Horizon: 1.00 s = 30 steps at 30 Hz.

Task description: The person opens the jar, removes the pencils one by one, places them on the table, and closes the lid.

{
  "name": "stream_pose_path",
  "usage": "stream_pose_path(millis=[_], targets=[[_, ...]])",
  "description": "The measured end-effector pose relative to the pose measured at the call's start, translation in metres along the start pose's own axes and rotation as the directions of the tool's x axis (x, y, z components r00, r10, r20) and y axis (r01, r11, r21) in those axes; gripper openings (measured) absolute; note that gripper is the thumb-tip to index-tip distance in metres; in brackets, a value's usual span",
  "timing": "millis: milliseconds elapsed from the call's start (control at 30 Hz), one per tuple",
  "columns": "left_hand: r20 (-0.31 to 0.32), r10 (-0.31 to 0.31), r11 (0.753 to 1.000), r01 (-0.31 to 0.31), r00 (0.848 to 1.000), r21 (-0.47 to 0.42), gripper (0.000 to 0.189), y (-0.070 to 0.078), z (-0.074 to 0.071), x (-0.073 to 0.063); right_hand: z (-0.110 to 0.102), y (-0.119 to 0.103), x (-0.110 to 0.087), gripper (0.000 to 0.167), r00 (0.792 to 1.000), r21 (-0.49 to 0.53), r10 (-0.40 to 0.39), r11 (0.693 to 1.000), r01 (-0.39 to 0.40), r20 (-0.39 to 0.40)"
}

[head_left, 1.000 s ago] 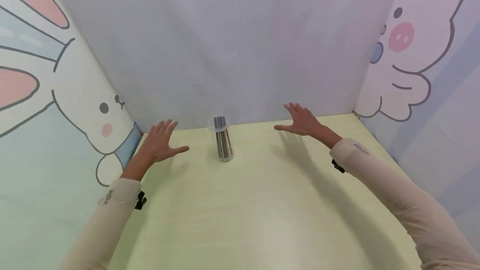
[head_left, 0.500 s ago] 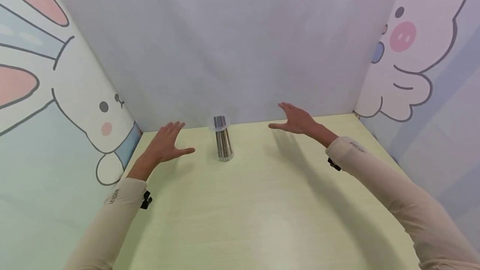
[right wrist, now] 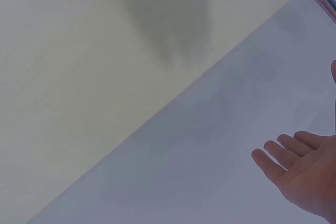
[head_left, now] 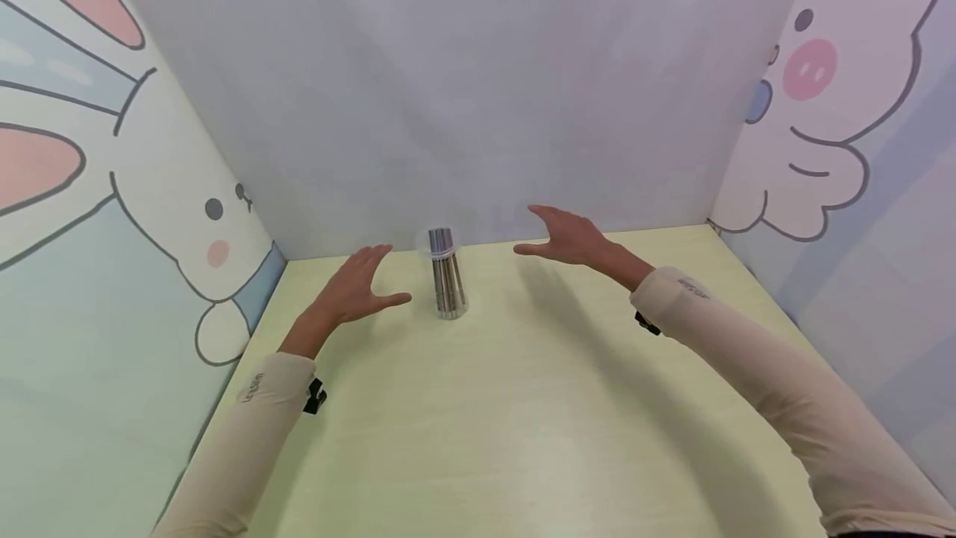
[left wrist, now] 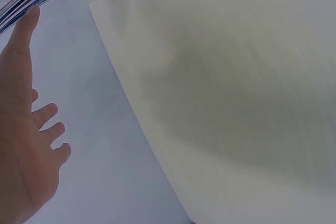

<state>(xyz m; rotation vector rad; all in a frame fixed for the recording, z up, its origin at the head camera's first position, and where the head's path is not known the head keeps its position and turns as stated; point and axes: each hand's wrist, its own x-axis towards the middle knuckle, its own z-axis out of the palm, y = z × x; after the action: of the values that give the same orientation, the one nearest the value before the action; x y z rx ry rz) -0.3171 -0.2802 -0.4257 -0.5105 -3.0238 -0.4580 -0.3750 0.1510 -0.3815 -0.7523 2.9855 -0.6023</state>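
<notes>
- Left hand (head_left: 354, 293): raised over the table (head_left: 478, 438), with fingers extended and thumb out toward the cup; holding nothing.
- Right hand (head_left: 571, 239): raised likewise, thumb and fingers spread apart, facing the left hand across a gap; holding nothing.
- Between both, nearer the left: clear cup (head_left: 464, 308), standing upright toward the back of the table, filled with a bundle of slim pen-like sticks (head_left: 447, 282); exact kind uncertain.
- In the left wrist view: thumb tip overlapping the sticks in line of sight. In the head view: visible gap, hence no apparent contact.
- Main hazard, by judgement: tipping of the cup. Probable cause: one-sided push high on a tall, narrow body, given unequal spacing of the two hands.
- Secondary hazard: scatter of loose sticks across the table, following any marked tilt.
- Further hazard: flexing or slipping of the cup under a hard squeeze, assuming thin, smooth walls.
- Behind the cup: grey back wall (head_left: 478, 106); possible bump there from excessive forward reach.
- At the cuffs of both pale sleeves (head_left: 239, 438): small black devices (head_left: 315, 397), well apart from the cup. Low catch risk at present.
- Outermost: side panel with a rabbit (head_left: 168, 231) at left, side panel with a pink-snouted figure (head_left: 859, 106) at right.
</notes>
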Motion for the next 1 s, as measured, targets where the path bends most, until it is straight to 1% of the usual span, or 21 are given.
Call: stream_pose_path(millis=[167, 267, 467, 733, 800, 900, 1000], targets=[[0.011, 0.001, 1.000, -0.001, 1.000, -0.030, 0.118, 0.010, 0.003, 0.006, 0.001, -0.014, 0.005, 0.100, 1.000, -0.006, -0.024, 1.000, 0.024, 0.003], [0.019, -0.010, 0.999, 0.011, 1.000, -0.048, 0.119, 0.014, 0.005, 0.007, 0.001, -0.024, 0.009, 0.098, 0.999, -0.001, -0.046, 0.999, 0.046, 0.004], [0.021, -0.033, 0.992, 0.036, 0.999, -0.118, 0.120, 0.019, 0.009, 0.008, 0.001, -0.045, 0.017, 0.097, 0.996, 0.014, -0.092, 0.996, 0.092, -0.002], [0.037, -0.057, 0.980, 0.063, 0.998, -0.188, 0.116, 0.026, 0.019, 0.009, 0.011, -0.069, 0.024, 0.095, 0.990, 0.022, -0.138, 0.990, 0.138, 0.009], [0.032, -0.062, 0.976, 0.068, 0.998, -0.205, 0.116, 0.027, 0.022, 0.010, 0.013, -0.075, 0.026, 0.094, 0.988, 0.020, -0.155, 0.988, 0.155, 0.006], [0.018, -0.061, 0.971, 0.063, 0.998, -0.229, 0.115, 0.031, 0.025, 0.013, 0.016, -0.083, 0.029, 0.092, 0.985, 0.010, -0.174, 0.985, 0.174, 0.001], [0.002, -0.042, 0.965, 0.041, 0.999, -0.261, 0.111, 0.036, 0.025, 0.016, 0.018, -0.091, 0.032, 0.091, 0.982, -0.004, -0.190, 0.982, 0.190, -0.003]])
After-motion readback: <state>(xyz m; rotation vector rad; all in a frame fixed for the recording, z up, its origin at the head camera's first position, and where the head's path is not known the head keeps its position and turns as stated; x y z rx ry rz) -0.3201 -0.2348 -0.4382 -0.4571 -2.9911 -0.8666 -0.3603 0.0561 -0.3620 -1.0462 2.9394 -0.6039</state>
